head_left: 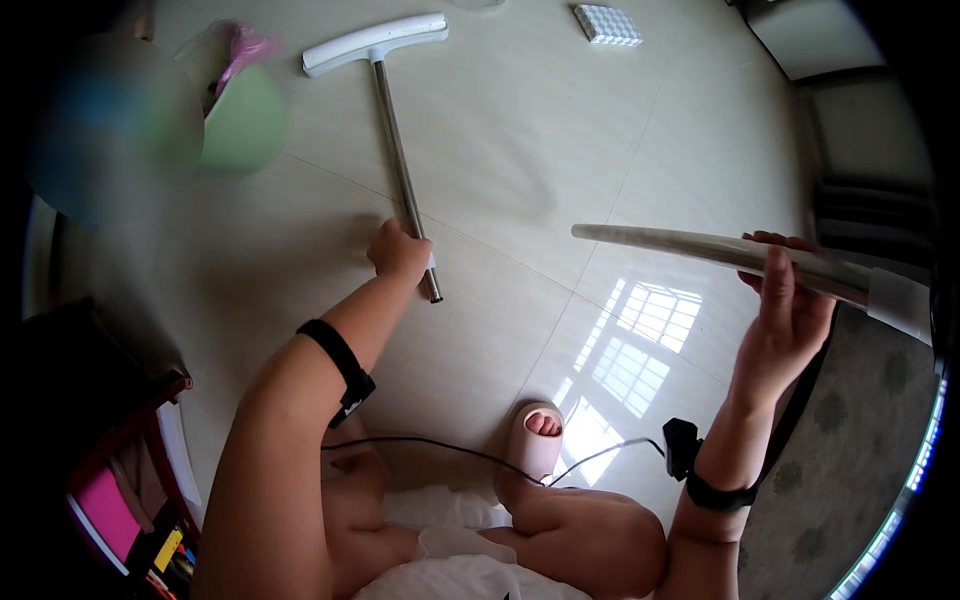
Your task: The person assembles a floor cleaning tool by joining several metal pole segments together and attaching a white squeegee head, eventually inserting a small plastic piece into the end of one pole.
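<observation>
One silver metal pole (396, 140) with a curved white head (376, 46) points away from the person, near end closed in the left hand (401, 252); the right hand (788, 312), wrapped around a separate silver tube (680, 244), aims it leftward.

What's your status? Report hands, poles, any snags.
Left fingers closed around T-shaped tool, near shaft's free end. Right fingers gripping separate metal pole. Possible snag: black cable, hanging slack.

Left head-worn fisheye view, facing steeply down, wearer's knees (610, 540) close below, pale floor (475, 350) farther off
</observation>
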### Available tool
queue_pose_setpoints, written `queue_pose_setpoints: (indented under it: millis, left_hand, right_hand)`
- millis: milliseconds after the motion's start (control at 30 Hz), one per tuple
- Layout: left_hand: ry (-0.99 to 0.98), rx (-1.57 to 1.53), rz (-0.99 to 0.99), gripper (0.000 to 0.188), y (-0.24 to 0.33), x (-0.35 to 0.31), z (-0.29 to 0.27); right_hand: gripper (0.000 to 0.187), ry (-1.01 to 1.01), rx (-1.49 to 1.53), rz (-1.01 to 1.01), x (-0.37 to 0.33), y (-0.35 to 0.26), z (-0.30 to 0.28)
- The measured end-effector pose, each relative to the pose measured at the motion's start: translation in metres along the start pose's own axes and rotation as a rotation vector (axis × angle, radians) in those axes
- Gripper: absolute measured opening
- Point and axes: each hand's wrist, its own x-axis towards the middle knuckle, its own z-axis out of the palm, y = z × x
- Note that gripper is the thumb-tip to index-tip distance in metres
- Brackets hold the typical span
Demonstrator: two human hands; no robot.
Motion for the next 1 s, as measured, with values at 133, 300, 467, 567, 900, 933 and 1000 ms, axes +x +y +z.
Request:
queue_pose_setpoints:
  millis: [133, 300, 467, 567, 900, 933, 1000]
  left_hand:
    - [-0.095, 0.039, 0.170, 0.044, 0.021, -0.009, -0.023]
    - [-0.459, -0.042, 0.255, 0.040, 0.035, -0.014, -0.035]
    - [-0.686, -0.086, 0.396, 0.057, 0.056, -0.035, -0.045]
    - [-0.859, -0.276, 0.417, 0.080, 0.078, -0.059, -0.066]
    - [-0.671, -1.523, -0.260, 0.008, 0.065, -0.013, -0.066]
    - [-0.633, -1.556, -0.256, 0.008, 0.060, -0.003, -0.071]
    - [-0.570, -1.551, -0.214, 0.007, 0.052, 0.014, -0.087]
  right_hand:
    - [0.012, -0.164, -0.047, 0.114, -0.005, 0.016, 0.012]
    - [0.009, -0.056, -0.024, 0.057, -0.008, 0.003, 0.010]
    - [0.018, 0.252, 0.067, 0.388, 0.003, -0.005, -0.013]
    - [0.018, 0.292, 0.268, 0.600, -0.009, 0.016, -0.045]
    - [0.028, 0.156, 0.884, 0.704, -0.036, 0.019, -0.044]
    - [0.033, 0.209, 0.945, 0.625, -0.037, 0.021, -0.049]
    - [0.031, 0.374, 1.069, 0.576, -0.036, 0.029, -0.072]
